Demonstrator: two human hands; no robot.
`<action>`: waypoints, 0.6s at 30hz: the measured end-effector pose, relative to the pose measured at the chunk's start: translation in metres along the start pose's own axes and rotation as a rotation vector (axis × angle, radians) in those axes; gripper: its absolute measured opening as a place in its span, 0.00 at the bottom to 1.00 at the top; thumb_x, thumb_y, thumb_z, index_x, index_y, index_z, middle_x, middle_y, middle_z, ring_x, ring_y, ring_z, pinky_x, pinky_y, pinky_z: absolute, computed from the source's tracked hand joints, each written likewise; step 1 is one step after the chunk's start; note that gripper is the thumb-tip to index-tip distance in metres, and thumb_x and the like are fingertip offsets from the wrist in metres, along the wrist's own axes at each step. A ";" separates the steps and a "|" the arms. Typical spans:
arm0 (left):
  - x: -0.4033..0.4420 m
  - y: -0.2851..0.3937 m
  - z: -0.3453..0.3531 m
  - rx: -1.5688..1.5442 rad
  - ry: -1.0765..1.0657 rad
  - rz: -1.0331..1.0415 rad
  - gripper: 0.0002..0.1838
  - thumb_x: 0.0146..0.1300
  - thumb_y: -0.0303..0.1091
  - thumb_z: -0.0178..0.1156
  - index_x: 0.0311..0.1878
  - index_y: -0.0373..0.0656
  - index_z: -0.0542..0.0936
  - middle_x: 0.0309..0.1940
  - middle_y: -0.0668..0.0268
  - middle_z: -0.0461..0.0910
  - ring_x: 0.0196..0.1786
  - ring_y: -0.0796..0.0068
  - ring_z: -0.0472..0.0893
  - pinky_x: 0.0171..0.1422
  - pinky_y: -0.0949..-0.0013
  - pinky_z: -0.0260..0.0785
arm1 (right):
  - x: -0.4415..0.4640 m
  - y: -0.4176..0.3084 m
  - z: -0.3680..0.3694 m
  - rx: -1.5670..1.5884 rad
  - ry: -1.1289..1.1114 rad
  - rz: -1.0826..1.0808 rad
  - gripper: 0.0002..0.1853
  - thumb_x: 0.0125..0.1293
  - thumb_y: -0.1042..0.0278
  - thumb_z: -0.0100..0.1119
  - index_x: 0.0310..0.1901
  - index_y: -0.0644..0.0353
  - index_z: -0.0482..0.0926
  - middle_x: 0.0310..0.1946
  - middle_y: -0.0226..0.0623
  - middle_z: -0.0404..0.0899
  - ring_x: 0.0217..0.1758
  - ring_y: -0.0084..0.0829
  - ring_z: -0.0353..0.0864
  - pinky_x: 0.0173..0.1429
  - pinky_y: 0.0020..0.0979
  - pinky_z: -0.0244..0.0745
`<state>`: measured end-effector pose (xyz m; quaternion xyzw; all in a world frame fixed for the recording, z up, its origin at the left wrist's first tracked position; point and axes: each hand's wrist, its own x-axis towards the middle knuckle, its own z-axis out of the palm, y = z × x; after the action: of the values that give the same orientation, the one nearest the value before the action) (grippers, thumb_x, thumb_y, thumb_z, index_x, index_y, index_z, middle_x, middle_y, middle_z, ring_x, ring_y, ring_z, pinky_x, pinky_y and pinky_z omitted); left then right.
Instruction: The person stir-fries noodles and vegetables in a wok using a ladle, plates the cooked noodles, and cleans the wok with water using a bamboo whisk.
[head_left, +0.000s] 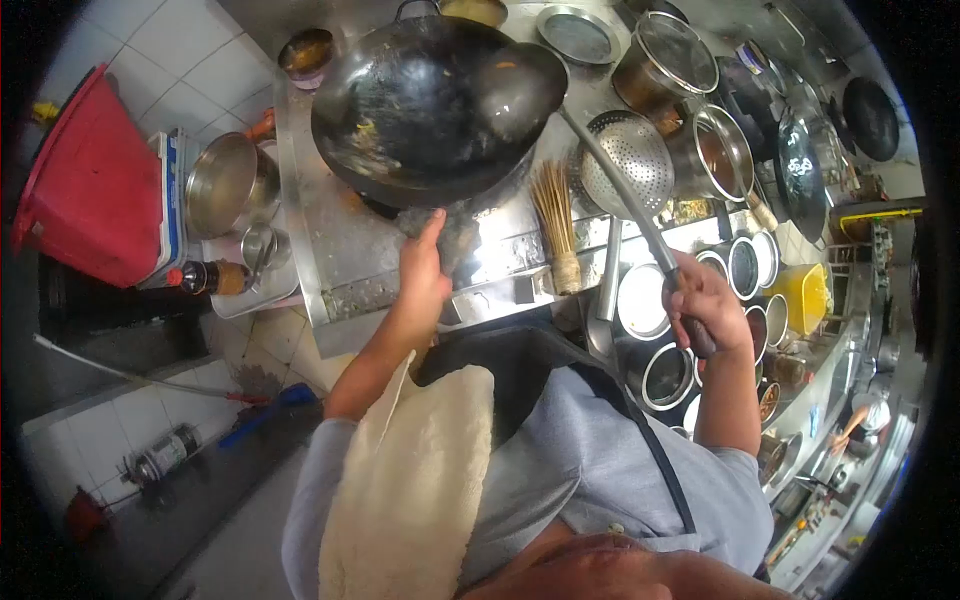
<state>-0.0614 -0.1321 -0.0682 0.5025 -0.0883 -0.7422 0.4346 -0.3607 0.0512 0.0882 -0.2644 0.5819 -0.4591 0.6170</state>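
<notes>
A large black wok sits over the steel stove, its inside blurred, with small bits of food on its surface. My left hand is closed at the wok's near edge, thumb pointing up toward it; some fingers are hidden, and a greyish blur, perhaps cloth or steam, lies beside it. My right hand is wrapped round the handle end of a long ladle. The ladle's round bowl is over the right side of the wok.
A bamboo brush and a perforated strainer lie right of the wok. Pots and several seasoning containers stand farther right. At left are a steel bowl, a dark bottle and a red bin. Another person works at far right.
</notes>
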 end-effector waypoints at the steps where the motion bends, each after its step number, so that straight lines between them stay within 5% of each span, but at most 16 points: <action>1: -0.005 0.003 0.001 0.032 -0.022 0.014 0.18 0.69 0.37 0.67 0.55 0.35 0.79 0.46 0.56 0.85 0.38 0.60 0.89 0.37 0.54 0.84 | 0.003 0.002 -0.003 -0.139 0.011 0.043 0.39 0.57 0.74 0.60 0.72 0.72 0.65 0.24 0.35 0.76 0.12 0.26 0.72 0.17 0.23 0.67; 2: -0.004 -0.002 -0.004 0.047 -0.031 0.021 0.18 0.69 0.37 0.67 0.54 0.35 0.79 0.45 0.56 0.85 0.38 0.60 0.88 0.37 0.54 0.84 | 0.006 0.007 -0.006 -0.278 0.023 0.088 0.38 0.59 0.76 0.58 0.74 0.68 0.64 0.25 0.35 0.76 0.15 0.26 0.74 0.19 0.24 0.69; 3: -0.003 -0.006 -0.009 0.061 -0.041 0.029 0.17 0.69 0.37 0.67 0.54 0.35 0.79 0.45 0.56 0.85 0.38 0.61 0.88 0.37 0.54 0.84 | 0.015 0.028 -0.010 -0.797 0.177 -0.017 0.38 0.62 0.77 0.57 0.77 0.57 0.63 0.27 0.40 0.80 0.23 0.33 0.80 0.30 0.30 0.76; 4: 0.012 -0.023 -0.028 0.275 -0.202 0.443 0.18 0.69 0.37 0.67 0.54 0.35 0.79 0.46 0.56 0.85 0.38 0.62 0.88 0.38 0.56 0.84 | 0.025 0.039 -0.009 -1.152 0.223 -0.148 0.37 0.65 0.73 0.58 0.77 0.50 0.63 0.33 0.49 0.83 0.34 0.42 0.84 0.43 0.38 0.78; 6: 0.014 -0.023 -0.039 0.495 -0.368 0.860 0.18 0.68 0.37 0.68 0.55 0.35 0.80 0.46 0.57 0.85 0.39 0.63 0.88 0.39 0.58 0.83 | 0.056 0.054 -0.011 -0.992 0.316 -0.058 0.36 0.67 0.69 0.60 0.76 0.50 0.63 0.38 0.54 0.83 0.38 0.49 0.85 0.49 0.43 0.78; 8: 0.011 -0.014 -0.046 0.174 -0.129 0.103 0.19 0.68 0.36 0.68 0.56 0.33 0.80 0.46 0.58 0.85 0.40 0.65 0.87 0.43 0.61 0.83 | 0.100 0.062 -0.024 -0.949 0.397 -0.144 0.34 0.68 0.67 0.60 0.76 0.51 0.64 0.38 0.54 0.83 0.39 0.50 0.85 0.49 0.43 0.78; 10: 0.001 -0.016 -0.068 0.266 -0.099 0.133 0.20 0.68 0.36 0.68 0.56 0.33 0.80 0.46 0.58 0.85 0.42 0.65 0.87 0.47 0.63 0.82 | 0.161 0.068 -0.056 -1.010 0.538 -0.331 0.32 0.68 0.61 0.58 0.73 0.52 0.66 0.38 0.55 0.84 0.40 0.50 0.86 0.47 0.44 0.77; 13: -0.028 -0.016 -0.091 0.249 -0.030 0.094 0.18 0.69 0.35 0.66 0.56 0.32 0.80 0.47 0.56 0.85 0.46 0.64 0.87 0.49 0.63 0.82 | 0.236 0.000 -0.061 -0.929 0.597 -0.148 0.24 0.64 0.64 0.56 0.62 0.61 0.75 0.37 0.54 0.84 0.37 0.49 0.87 0.44 0.46 0.80; 15: -0.042 -0.022 -0.119 0.190 -0.039 0.083 0.18 0.69 0.34 0.65 0.56 0.32 0.80 0.48 0.55 0.86 0.47 0.63 0.87 0.49 0.63 0.82 | 0.316 -0.004 -0.114 -1.110 0.608 -0.257 0.22 0.64 0.65 0.55 0.58 0.63 0.77 0.35 0.52 0.85 0.37 0.47 0.88 0.42 0.46 0.81; 18: -0.065 -0.027 -0.149 0.178 0.132 -0.066 0.20 0.72 0.37 0.62 0.59 0.31 0.79 0.49 0.53 0.86 0.48 0.60 0.87 0.51 0.61 0.82 | 0.390 -0.027 -0.144 -0.817 0.442 -0.005 0.10 0.64 0.68 0.57 0.39 0.67 0.79 0.26 0.49 0.82 0.27 0.43 0.85 0.34 0.42 0.81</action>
<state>0.0537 -0.0222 -0.1114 0.5894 -0.1084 -0.7107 0.3683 -0.5450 -0.2712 -0.1001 -0.3830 0.8320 -0.2389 0.3225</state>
